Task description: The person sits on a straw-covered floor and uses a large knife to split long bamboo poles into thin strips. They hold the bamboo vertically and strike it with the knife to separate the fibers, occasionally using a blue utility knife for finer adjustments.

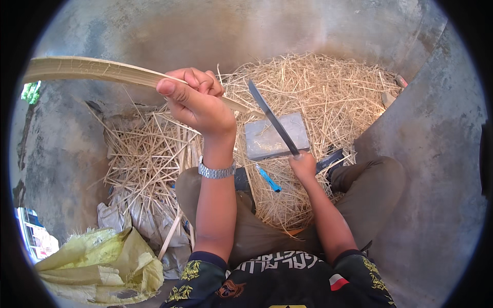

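My left hand (197,100), a metal watch on its wrist, is raised and closed around a long, pale bamboo strip (97,69). The strip runs out to the upper left, and its short end points toward the grey block (276,136). In my right hand (303,165) is the handle of a machete (272,117), its long dark blade tilted up and to the left across the block. The blade and the strip's short end come close; whether they touch I cannot tell. A light blue cutter knife (268,178) lies on the shavings between my legs.
Pale shavings (328,87) cover the floor ahead, against a concrete wall (231,31). Thin split sticks (149,149) are heaped at the left. A yellowish woven sack (102,267) lies at the lower left. My bent legs (370,190) frame the work spot.
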A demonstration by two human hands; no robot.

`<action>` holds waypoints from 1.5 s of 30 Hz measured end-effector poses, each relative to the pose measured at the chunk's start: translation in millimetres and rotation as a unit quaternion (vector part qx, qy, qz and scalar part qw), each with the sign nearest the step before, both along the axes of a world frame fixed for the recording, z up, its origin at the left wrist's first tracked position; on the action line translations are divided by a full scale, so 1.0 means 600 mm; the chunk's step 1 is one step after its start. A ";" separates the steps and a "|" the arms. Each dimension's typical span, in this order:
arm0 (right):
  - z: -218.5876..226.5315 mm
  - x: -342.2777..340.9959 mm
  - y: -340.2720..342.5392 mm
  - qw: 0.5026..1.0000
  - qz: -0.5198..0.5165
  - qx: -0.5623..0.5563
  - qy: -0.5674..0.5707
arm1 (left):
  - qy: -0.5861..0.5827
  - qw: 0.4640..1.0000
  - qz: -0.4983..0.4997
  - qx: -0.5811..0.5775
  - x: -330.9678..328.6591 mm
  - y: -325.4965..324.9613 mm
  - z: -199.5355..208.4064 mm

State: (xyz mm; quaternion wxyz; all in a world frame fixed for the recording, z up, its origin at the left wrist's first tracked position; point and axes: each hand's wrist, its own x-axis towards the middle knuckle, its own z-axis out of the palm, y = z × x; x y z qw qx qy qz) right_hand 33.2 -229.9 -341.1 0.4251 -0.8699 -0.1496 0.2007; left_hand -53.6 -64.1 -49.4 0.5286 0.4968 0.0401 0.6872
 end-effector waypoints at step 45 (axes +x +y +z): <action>-0.159 -0.127 0.010 0.934 0.285 -0.199 -0.078 | 0.353 0.700 0.064 0.618 0.042 -0.375 -0.197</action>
